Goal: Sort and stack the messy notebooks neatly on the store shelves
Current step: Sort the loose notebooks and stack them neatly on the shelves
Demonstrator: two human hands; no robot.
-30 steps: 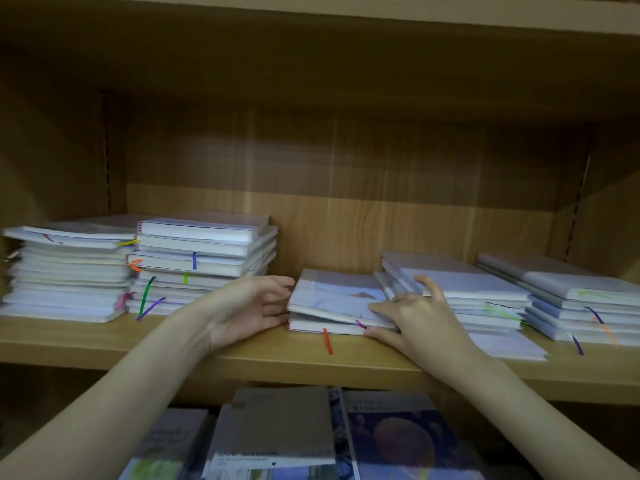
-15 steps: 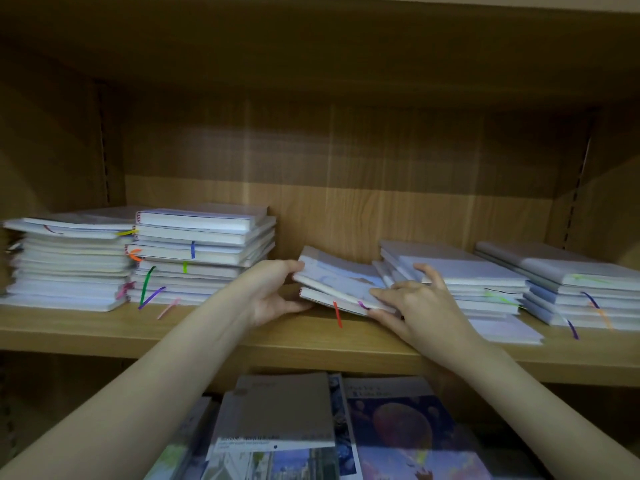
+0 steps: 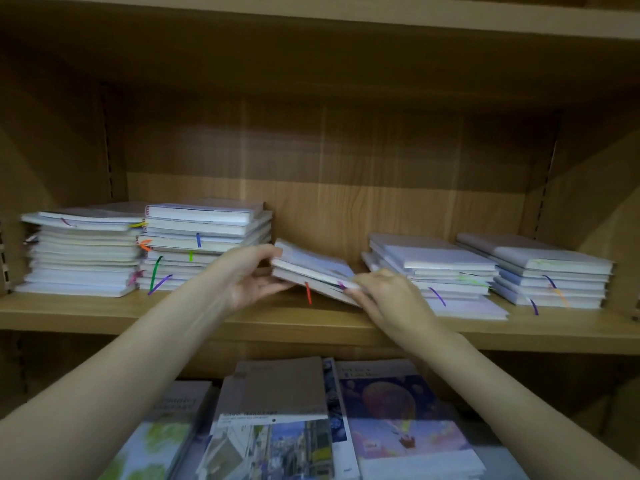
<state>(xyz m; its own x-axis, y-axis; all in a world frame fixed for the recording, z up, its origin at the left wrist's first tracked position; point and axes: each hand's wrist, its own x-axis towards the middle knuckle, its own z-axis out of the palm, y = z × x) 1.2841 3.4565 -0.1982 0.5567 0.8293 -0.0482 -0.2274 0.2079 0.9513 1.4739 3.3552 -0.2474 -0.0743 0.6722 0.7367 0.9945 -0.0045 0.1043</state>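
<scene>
— Where's the small notebook pile (image 3: pixel 313 268)?
— Mid-shelf (image 3: pixel 311 320), tilted, lifted at its left end.
— And the hands?
— Left hand (image 3: pixel 251 280) grips the left end, fingers curled round it; right hand (image 3: pixel 389 296) clamps the right corner.

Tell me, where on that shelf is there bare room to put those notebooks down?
Bare wood shows on the shelf under the lifted notebooks, between the tall stack and the low stack, plus the front edge. Left and right ends are crowded with stacks.
</scene>
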